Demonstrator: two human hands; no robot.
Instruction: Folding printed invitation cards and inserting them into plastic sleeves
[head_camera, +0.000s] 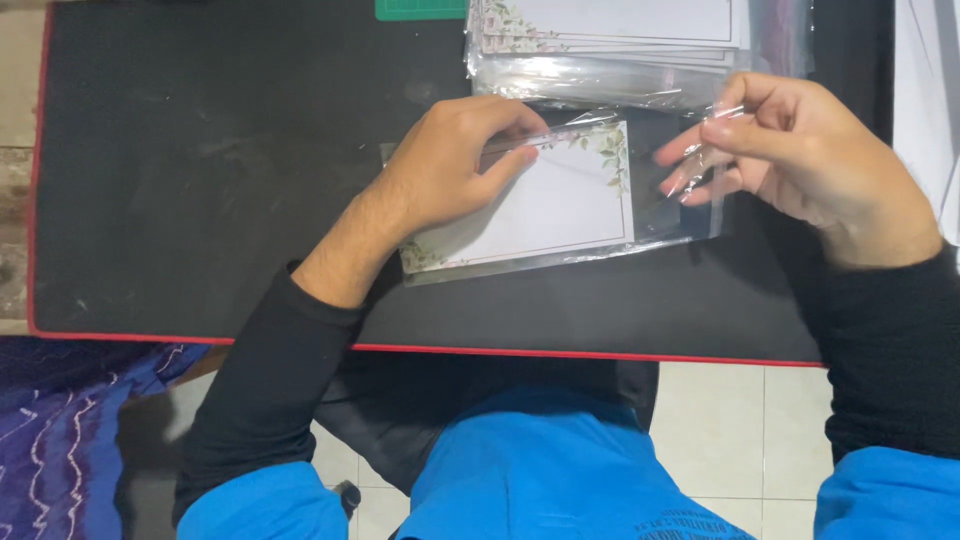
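A white card with a leafy floral border (560, 205) lies partly inside a clear plastic sleeve (680, 215) on a black mat (200, 180). My left hand (450, 165) presses down on the card's upper left part, fingers curled over it. My right hand (800, 155) pinches the sleeve's open right end between thumb and fingers, lifting the film slightly off the mat.
A stack of similar floral cards in clear wrap (610, 45) sits at the mat's far edge. A green object (420, 8) peeks in at the top. The mat has a red trim (560, 353) near me; tiled floor and a blue patterned cloth (70, 430) lie below.
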